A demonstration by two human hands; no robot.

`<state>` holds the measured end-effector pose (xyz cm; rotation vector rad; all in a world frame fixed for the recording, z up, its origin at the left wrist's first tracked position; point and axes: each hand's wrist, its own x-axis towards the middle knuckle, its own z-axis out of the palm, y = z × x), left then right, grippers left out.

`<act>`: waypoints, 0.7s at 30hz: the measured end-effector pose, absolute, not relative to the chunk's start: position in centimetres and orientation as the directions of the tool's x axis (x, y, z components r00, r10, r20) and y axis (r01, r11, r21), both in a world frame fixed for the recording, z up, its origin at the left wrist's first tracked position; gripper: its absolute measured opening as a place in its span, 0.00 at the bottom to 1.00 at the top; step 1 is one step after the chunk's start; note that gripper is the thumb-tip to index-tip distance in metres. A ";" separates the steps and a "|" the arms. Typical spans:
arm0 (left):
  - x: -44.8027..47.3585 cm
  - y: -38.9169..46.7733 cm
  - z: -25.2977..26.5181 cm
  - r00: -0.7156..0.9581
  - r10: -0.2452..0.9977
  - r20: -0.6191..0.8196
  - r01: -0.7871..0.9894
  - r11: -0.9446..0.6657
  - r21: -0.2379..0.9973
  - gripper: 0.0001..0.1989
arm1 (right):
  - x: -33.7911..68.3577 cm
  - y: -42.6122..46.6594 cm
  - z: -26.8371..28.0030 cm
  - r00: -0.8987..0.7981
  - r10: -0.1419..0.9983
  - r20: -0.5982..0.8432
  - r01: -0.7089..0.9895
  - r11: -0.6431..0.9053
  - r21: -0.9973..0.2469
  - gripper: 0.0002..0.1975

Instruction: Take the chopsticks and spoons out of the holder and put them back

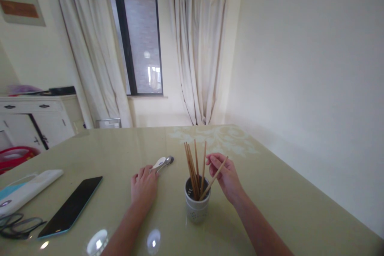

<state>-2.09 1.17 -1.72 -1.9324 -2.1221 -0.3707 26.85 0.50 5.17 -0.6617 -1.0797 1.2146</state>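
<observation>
A grey-white patterned cup stands upright on the table, with several wooden chopsticks leaning in it. To its right, my right hand has its fingers curled around one pale chopstick, which slants with its lower end inside the cup. The exact contact of the fingertips on it is partly hidden. My left hand rests palm down left of the cup, its fingers over the handles of metal spoons, one with a white handle end. How tightly these fingers close is hidden.
On the left of the glossy table lie a dark-screened phone or tablet, a white case and a coiled black cable. A clear round glass object sits beside my left forearm. A wall borders the table's right side.
</observation>
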 end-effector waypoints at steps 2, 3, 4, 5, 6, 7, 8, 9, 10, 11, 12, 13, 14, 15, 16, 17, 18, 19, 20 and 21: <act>-2.1 1.2 -1.5 -0.094 0.935 0.341 0.996 0.088 0.032 0.17 | 26.9 0.5 5.0 -0.009 0.958 0.287 -0.399 0.260 -0.879 0.20; -2.1 1.2 -1.4 -0.095 0.936 0.338 0.995 0.087 0.038 0.17 | 26.9 0.6 5.0 -0.007 0.959 0.282 -0.403 0.256 -0.879 0.22; -2.0 1.2 -1.3 -0.097 0.938 0.334 0.995 0.087 0.046 0.17 | 27.0 0.6 4.9 -0.009 0.960 0.279 -0.415 0.250 -0.875 0.24; -2.0 1.2 -1.3 -0.101 0.938 0.332 0.995 0.088 0.053 0.16 | 27.2 0.7 4.9 -0.022 0.961 0.275 -0.436 0.238 -0.868 0.26; -2.0 1.2 -1.2 -0.105 0.937 0.332 0.994 0.090 0.059 0.16 | 27.3 0.7 4.9 -0.043 0.962 0.271 -0.464 0.221 -0.858 0.28; -1.9 1.2 -1.2 -0.107 0.936 0.336 0.994 0.092 0.061 0.16 | 27.5 0.6 5.0 -0.068 0.960 0.270 -0.495 0.203 -0.845 0.30; -1.8 1.2 -1.2 -0.106 0.933 0.344 0.994 0.091 0.058 0.16 | 27.6 0.6 5.1 -0.090 0.957 0.274 -0.522 0.189 -0.832 0.31; -1.7 1.2 -1.2 -0.100 0.930 0.353 0.995 0.088 0.051 0.16 | 27.7 0.5 5.2 -0.106 0.953 0.284 -0.543 0.183 -0.819 0.32; -1.6 1.2 -1.2 -0.092 0.927 0.362 0.996 0.083 0.042 0.16 | 27.8 0.4 5.2 -0.115 0.948 0.297 -0.560 0.185 -0.808 0.33; -1.5 1.1 -1.2 -0.084 0.925 0.371 0.996 0.077 0.036 0.16 | 27.8 0.3 5.3 -0.119 0.942 0.313 -0.570 0.194 -0.798 0.33; -1.5 1.0 -1.2 -0.077 0.923 0.377 0.997 0.070 0.033 0.16 | 27.8 0.2 5.4 -0.120 0.937 0.329 -0.575 0.205 -0.792 0.33; -1.4 1.0 -1.1 -0.072 0.921 0.383 0.997 0.064 0.034 0.16 | 27.7 0.1 5.4 -0.121 0.931 0.345 -0.574 0.218 -0.789 0.33; -1.4 1.0 -1.1 -0.067 0.919 0.390 0.998 0.056 0.038 0.17 | 27.7 0.1 5.3 -0.121 0.925 0.360 -0.571 0.231 -0.788 0.32; -1.3 1.0 -1.0 -0.061 0.915 0.398 0.998 0.047 0.045 0.17 | 27.6 0.1 5.3 -0.119 0.920 0.374 -0.565 0.247 -0.787 0.30; -1.3 1.0 -0.9 -0.055 0.911 0.408 0.998 0.035 0.057 0.17 | 27.5 0.1 5.2 -0.115 0.915 0.388 -0.553 0.265 -0.790 0.28; -1.3 1.1 -0.9 -0.049 0.907 0.419 0.997 0.019 0.077 0.17 | 27.4 0.1 5.2 -0.108 0.910 0.401 -0.536 0.286 -0.794 0.26; -1.3 1.1 -0.9 -0.048 0.902 0.430 0.994 0.000 0.111 0.17 | 27.4 0.1 5.1 -0.100 0.906 0.412 -0.514 0.307 -0.801 0.23; -1.2 1.2 -0.9 -0.057 0.897 0.438 0.986 -0.018 0.165 0.16 | 27.3 0.1 5.0 -0.091 0.903 0.419 -0.489 0.326 -0.809 0.21; -1.0 1.3 -0.9 -0.074 0.894 0.442 0.969 -0.039 0.243 0.15 | 27.2 0.0 4.9 -0.083 0.902 0.423 -0.460 0.342 -0.819 0.19; -0.8 1.3 -1.0 -0.099 0.891 0.443 0.939 -0.064 0.338 0.14 | 27.0 0.0 4.9 -0.076 0.902 0.424 -0.430 0.354 -0.830 0.17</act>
